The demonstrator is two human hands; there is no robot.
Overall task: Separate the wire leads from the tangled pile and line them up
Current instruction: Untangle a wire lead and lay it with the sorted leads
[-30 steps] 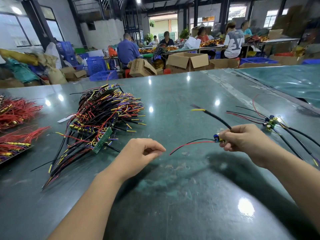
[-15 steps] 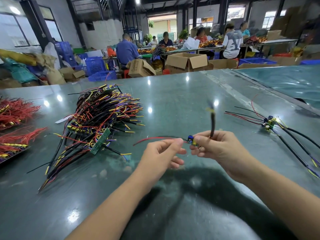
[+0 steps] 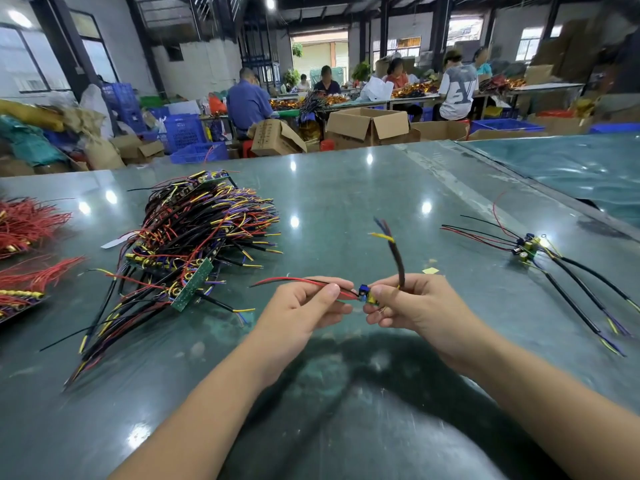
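One wire lead (image 3: 364, 293), a small blue and yellow circuit board with wires, is held above the green table (image 3: 346, 188) between both hands. My left hand (image 3: 301, 306) pinches its red and black wires, which stick out to the left. My right hand (image 3: 415, 306) grips the board end, and its thick black cable rises from the fist with yellow and blue tips. The tangled pile (image 3: 187, 244) of black, red, yellow and purple leads with green boards lies to the left. A few separated leads (image 3: 530, 247) lie side by side at the right.
Bundles of red wires (image 3: 24, 223) lie at the table's left edge. A small yellow scrap (image 3: 430, 270) lies behind my right hand. A teal sheet (image 3: 571, 164) covers the far right. Beyond the table stand cardboard boxes, blue crates and several seated people.
My right hand brought the lead from the right to the middle and turned the black cable upward. My left hand came up from the table and took hold of the red and black wires.
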